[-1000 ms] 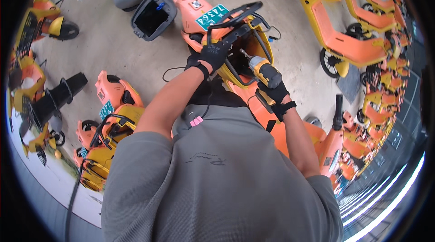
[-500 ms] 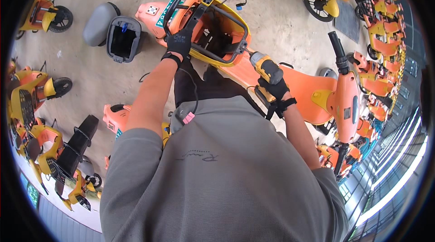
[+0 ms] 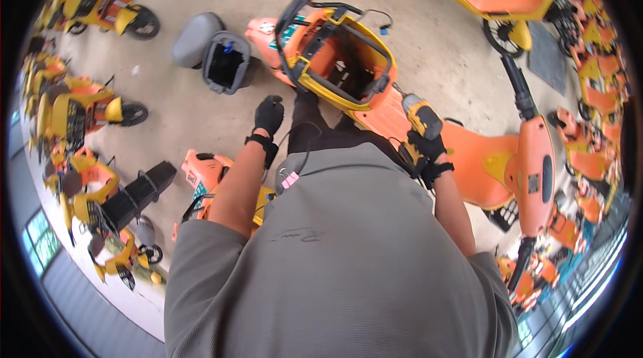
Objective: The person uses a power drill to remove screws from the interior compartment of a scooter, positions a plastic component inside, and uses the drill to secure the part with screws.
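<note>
Off the black rear rail (image 3: 293,4) since the prior frame, the gloved L hand (image 3: 269,117) hangs apart from it, fingers curled; can't tell if they hold anything. L to R: grey open box (image 3: 225,85) on floor, orange-yellow scooter (image 3: 469,157) w/ rear compartment (image 3: 326,50) uncovered, yellow-black power drill (image 3: 422,115) gripped in gloved R hand (image 3: 429,147), bit near compartment's corner. Risk: w/ no hand steadying the frame, bit could slip & scratch bodywork. Green plate (image 3: 289,35), shirt (image 3: 341,271) script: too blurred to read.
</note>
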{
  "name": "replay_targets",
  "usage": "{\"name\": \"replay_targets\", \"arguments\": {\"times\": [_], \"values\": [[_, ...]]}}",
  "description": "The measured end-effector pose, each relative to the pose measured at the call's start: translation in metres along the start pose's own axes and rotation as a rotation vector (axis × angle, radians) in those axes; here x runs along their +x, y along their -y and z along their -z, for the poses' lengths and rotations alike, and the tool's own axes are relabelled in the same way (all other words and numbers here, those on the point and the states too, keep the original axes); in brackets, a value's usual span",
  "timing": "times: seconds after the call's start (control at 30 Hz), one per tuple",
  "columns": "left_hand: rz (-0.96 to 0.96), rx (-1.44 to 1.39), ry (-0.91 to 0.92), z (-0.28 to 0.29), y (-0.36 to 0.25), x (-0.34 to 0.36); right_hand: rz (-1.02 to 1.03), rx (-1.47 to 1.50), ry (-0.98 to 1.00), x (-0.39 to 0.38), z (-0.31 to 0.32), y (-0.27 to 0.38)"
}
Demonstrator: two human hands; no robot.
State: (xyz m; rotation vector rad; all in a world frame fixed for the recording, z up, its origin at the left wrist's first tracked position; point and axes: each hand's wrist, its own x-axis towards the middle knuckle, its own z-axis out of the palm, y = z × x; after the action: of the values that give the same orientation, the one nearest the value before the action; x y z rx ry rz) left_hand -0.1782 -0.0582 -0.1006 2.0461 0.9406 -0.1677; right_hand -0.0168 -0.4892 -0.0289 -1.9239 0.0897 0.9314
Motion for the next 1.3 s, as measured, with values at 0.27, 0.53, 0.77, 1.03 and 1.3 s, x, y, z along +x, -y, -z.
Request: {"name": "replay_targets", "arguments": {"times": [0.27,0.53,0.77,1.03,1.3], "values": [[0.369,-0.859,-0.2,0.052,0.029,-0.019,-0.179,0.412,0.079,-0.012,-0.009,0.015],[0.62,-0.73,-0.404,0.138,0.023,0.032,-0.102,0.355,0.1,-0.013,-0.032,0.049],[0.667,-0.601,0.077,0.084,0.114,0.016,0.39,-0.415,0.201,0.036,-0.069,0.083],[0.909,-0.73,0.128,0.061,0.156,-0.065,0.41,-0.457,0.338,0.091,-0.142,0.147],[0.802,-0.705,0.087,0.071,0.172,-0.086,-0.059,-0.659,0.419,0.091,-0.18,0.211]]}}
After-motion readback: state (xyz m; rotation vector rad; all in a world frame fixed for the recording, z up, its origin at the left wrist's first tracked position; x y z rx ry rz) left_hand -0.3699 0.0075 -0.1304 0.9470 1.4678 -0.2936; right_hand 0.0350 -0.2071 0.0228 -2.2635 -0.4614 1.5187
